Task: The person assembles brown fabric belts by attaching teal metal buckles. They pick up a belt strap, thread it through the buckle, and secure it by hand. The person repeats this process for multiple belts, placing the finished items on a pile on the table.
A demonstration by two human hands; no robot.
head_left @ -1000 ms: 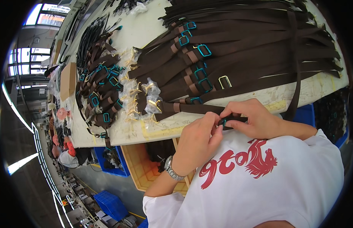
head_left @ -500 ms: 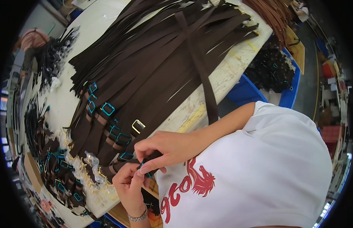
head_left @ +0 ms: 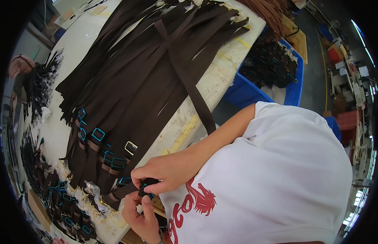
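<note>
Close to my body, beside the table's near edge, both hands work on the end of a dark brown belt (head_left: 143, 190) with a teal-edged buckle. My right hand (head_left: 170, 171) pinches this end from above, fingers closed and curled around it. Just below, my left hand (head_left: 141, 217) grips the lower side of the same end between thumb and fingers. The fingers partly cover the buckle. Beside my hands lie finished-looking belt ends with teal buckles (head_left: 118, 163) and one pale gold buckle (head_left: 131, 148), on a wide spread of dark brown straps (head_left: 124, 85).
One strap (head_left: 193, 91) crosses the pile and hangs over the edge of the white table (head_left: 197, 107). A blue crate (head_left: 248, 89) of dark belts stands at the right. Buckled belts (head_left: 67, 199) and clear plastic wrap (head_left: 93, 193) lie at the left. Another person (head_left: 21, 67) is at far left.
The view has shifted, so the table and straps appear lower and further left. My left thumb and fingers have spread apart a little from the right hand; both still hold the belt end.
</note>
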